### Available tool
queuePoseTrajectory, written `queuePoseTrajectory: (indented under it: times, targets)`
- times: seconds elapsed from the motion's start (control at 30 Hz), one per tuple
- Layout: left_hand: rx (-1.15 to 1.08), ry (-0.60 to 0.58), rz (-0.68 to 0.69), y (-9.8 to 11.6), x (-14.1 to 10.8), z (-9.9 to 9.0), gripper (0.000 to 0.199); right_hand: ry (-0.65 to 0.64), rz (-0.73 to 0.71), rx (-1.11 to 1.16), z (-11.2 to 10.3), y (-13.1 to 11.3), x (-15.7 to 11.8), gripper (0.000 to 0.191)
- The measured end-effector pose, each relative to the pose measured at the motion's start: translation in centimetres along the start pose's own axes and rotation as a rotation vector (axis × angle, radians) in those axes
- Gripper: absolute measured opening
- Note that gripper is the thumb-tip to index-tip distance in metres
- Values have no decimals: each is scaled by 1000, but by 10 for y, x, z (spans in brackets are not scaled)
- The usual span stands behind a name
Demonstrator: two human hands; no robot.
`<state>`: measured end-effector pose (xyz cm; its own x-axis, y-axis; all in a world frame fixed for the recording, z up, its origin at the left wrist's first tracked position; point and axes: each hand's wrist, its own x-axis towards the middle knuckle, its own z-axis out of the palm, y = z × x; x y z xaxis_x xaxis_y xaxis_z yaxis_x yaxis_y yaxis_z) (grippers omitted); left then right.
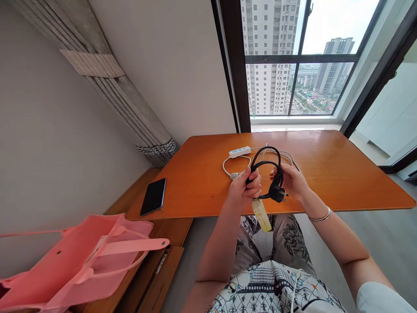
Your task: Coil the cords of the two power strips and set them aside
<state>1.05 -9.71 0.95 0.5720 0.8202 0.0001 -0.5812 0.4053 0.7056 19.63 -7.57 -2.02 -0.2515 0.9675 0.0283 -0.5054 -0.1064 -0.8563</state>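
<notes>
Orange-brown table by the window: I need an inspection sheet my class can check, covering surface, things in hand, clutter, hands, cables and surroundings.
Surface: wooden table, smooth and glossy; no spill seen.
Things in hand: looped black cable with black plug, prongs exposed; pale yellow piece hanging below the left hand.
Clutter: dark flat device near the table's left edge.
Hands: left hand grips the cable; right hand is at the loops beside the plug, grip partly hidden.
Cables: white power strip with white cord looped on the table.
Surroundings: window beyond; curtain and open pink bag at left.
</notes>
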Motion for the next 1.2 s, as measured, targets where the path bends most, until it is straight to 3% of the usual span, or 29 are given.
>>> queuePoseTrajectory:
  times: [0.13, 0.3, 0.53, 0.6, 0.7, 0.83, 1.07, 1.2]
  targets:
    - [62, 6, 59, -3, 1, 3, 51, -43, -59, -107, 4, 1, -10, 44]
    - [142, 57, 191, -10, 2, 6, 52, -28, -82, -439, 6, -3, -22, 54]
    - [46, 219, 164, -5, 2, 11, 50, -19, 11, -950, 3, -17, -45, 62]
    - [-15, 236, 155, 0, 1, 10, 49, -36, -44, -1033, 4, -20, -53, 54]
    - [-74, 214, 167, 6, -2, 7, 47, -59, -146, -1114, 2, -22, -62, 27]
    - [-126, 193, 192, 9, -6, 3, 43, 2, -264, -1253, -6, -24, -67, 10]
    - [-192, 211, 227, 12, -7, -1, 40, 107, -374, -1493, -16, -21, -69, 5]
    - [-189, 197, 251, 11, -7, 2, 42, 205, -381, -1483, -19, -8, -65, 7]
